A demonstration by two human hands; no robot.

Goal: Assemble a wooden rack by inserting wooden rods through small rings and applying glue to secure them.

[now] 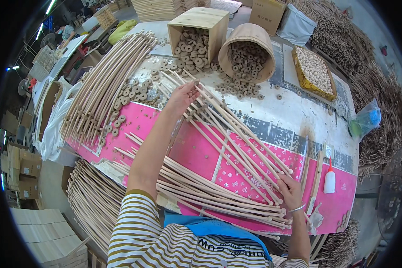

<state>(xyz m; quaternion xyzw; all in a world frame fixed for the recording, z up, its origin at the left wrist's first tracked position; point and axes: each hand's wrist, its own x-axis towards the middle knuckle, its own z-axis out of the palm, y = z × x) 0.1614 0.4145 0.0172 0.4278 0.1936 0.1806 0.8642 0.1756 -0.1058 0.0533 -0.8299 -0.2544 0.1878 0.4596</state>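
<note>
A table [277, 114] fills the middle of the frame, its worn top pale and grey, with a pink patterned sheet [190, 145] over the nearer part. Around it is a workshop: light tubes [39, 31] and a distant person [68, 31] at upper left, heaped thin sticks [344, 44] along the right. Near the centre, the left hand [183, 97] pinches the far ends of pale wooden rods [250, 135], while the right hand [290, 193] closes around their knobbed ends, right of centre. The fingers cover the grip points, so whether one rod or several is held cannot be told. The left forearm hides part of the lower rod bundle [219, 196], the dark fisheye rim cuts off the room, and the far person is too small to read. There are one square wooden box [219, 35] and one round tub [248, 33], both tipped on their sides with rings [243, 62] spilling out, one yellow-edged tray [302, 76] of pale balls [315, 69] and one red-tipped white bottle [329, 182]; rods, rings and balls overlap too much for a count.
</note>
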